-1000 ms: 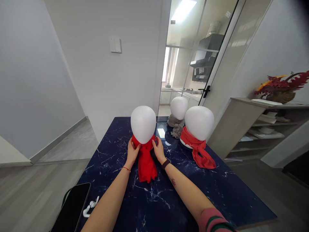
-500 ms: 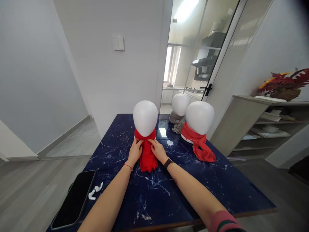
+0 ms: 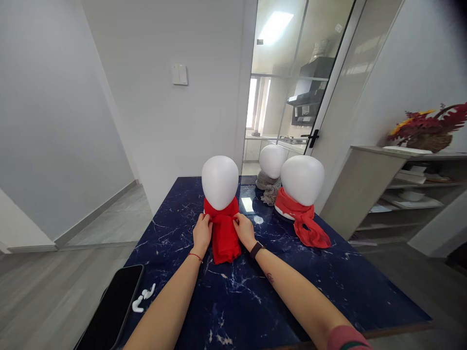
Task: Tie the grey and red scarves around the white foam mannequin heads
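Note:
A white foam mannequin head [image 3: 220,182] stands on the dark blue marble table [image 3: 255,301] with a red scarf [image 3: 224,233] tied round its neck, its ends hanging down in front. My left hand [image 3: 202,232] pinches the scarf's left edge just below the knot. On the other side my right hand [image 3: 244,231] pinches the right edge at the same height. Both hands have their fingers closed on the cloth.
A second white head with a red scarf [image 3: 304,221] stands to the right, a third with a grey scarf [image 3: 266,184] behind it. A black phone [image 3: 109,311] and white earbuds [image 3: 142,297] lie at the table's near left corner. A shelf unit [image 3: 394,194] stands right.
My hands went from either side of the neck to the front of the knot, then apart to the scarf's two edges. The hanging ends now lie wider and flatter.

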The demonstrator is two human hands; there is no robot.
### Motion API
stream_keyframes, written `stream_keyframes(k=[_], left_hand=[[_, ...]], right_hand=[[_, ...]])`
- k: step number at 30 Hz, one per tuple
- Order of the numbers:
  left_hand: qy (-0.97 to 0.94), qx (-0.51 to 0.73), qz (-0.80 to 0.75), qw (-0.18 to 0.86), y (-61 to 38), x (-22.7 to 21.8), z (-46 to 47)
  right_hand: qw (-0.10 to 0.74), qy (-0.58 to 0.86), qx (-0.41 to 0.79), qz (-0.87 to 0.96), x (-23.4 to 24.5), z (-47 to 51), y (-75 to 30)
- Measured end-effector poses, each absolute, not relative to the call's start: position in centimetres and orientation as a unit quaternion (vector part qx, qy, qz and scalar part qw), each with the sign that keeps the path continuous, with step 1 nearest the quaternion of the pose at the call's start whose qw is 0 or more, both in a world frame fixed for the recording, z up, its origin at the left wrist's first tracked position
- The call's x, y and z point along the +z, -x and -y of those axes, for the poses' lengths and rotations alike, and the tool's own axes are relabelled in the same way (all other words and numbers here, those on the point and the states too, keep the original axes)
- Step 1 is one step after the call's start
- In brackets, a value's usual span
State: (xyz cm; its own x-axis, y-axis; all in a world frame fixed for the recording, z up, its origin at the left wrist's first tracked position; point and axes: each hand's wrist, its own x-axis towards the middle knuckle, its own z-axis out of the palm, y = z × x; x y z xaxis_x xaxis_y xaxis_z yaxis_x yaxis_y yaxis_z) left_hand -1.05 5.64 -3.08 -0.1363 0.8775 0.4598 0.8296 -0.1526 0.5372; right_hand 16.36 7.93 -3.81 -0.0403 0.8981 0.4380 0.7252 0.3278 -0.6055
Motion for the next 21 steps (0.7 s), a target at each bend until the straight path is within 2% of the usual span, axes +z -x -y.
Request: stream_keyframes(k=[11, 16, 21], left_hand=[[-0.512, 0.469, -0.719, 0.025, 2.9, -4.0, -7.2], [-0.483, 0.473, -0.736, 0.024, 3.6, -4.6, -7.9], [-0.546, 0.444, -0.710, 0.010, 2.7, -4.4, -7.1]], right_hand=[[0.543, 0.620, 0.159, 0.542, -4.5, -9.4, -17.5], [0.546, 0.629, 0.190, 0.520, -5.2, -10.5, -17.9], [0.522, 0.595, 0.195, 0.579, -4.7, -9.6, -17.3]])
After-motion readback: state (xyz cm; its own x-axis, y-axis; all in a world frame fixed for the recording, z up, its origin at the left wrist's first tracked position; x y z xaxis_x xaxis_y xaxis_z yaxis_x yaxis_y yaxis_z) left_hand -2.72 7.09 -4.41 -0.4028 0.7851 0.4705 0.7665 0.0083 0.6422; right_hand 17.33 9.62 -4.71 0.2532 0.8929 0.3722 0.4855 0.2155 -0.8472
